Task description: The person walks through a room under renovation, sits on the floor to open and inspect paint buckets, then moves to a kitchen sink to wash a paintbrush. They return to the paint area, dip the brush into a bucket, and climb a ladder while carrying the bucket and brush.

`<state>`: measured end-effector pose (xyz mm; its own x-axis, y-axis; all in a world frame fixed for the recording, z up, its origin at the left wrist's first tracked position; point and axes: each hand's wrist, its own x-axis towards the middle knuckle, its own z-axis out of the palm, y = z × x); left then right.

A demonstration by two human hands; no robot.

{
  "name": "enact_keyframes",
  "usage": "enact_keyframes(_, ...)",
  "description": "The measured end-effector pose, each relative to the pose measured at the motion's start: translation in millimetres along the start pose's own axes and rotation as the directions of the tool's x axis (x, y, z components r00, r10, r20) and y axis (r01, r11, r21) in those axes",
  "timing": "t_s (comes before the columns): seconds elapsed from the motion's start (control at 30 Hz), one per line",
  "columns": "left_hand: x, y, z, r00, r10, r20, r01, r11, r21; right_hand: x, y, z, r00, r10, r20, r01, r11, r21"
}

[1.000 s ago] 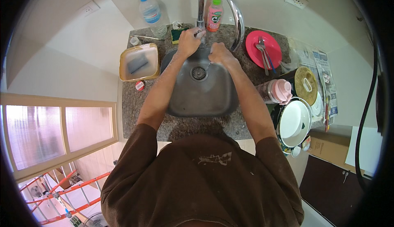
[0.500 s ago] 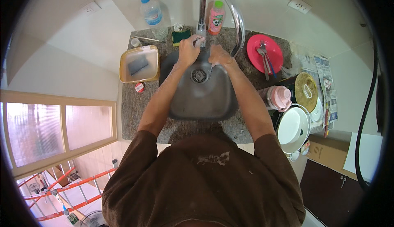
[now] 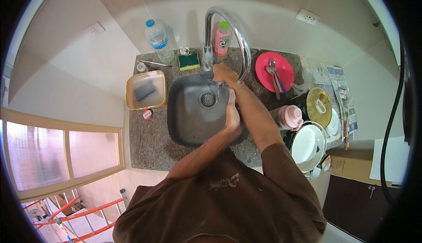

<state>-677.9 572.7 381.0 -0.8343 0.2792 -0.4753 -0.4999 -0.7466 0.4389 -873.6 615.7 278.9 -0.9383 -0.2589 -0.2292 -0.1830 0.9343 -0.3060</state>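
My right hand [image 3: 223, 73] reaches across the upper part of the steel sink [image 3: 187, 115], below the curved chrome faucet [image 3: 238, 37], with water around it and its fingers curled; anything within them is hidden. My left hand [image 3: 232, 113] is lower in the sink, against the underside of my right forearm, its fingers stretched upward. A green-and-yellow sponge [image 3: 189, 61] lies behind the sink, beside the faucet base. A yellow-rimmed tub [image 3: 128, 91] of cloudy water, holding a grey pad, stands left of the sink.
On the counter are a clear bottle [image 3: 157, 38], a pink bottle [image 3: 223, 41], a red plate [image 3: 263, 63] with cutlery, a pink-lidded flask [image 3: 290, 115], a gold-lidded pot [image 3: 318, 104] and stacked white enamel bowls [image 3: 305, 144]. An orange ladder [image 3: 101, 210] stands at lower left.
My left hand has moved down and right from the faucet base to beneath my right forearm. My right hand has moved up and left across the sink. The whole view has shifted.
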Motion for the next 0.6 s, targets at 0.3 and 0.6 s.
enact_keyframes(0.3,113,-12,-38,0.994,-0.074,0.075,0.099,0.903,-0.417,3,-3,11,0.978,-0.008,-0.207,-0.008,0.997,-0.074)
enact_keyframes(0.6,165,5,-29,0.983,-0.061,0.172,0.141,0.852,-0.504,-2,-11,-31,0.989,-0.007,-0.149,-0.006,0.996,-0.086)
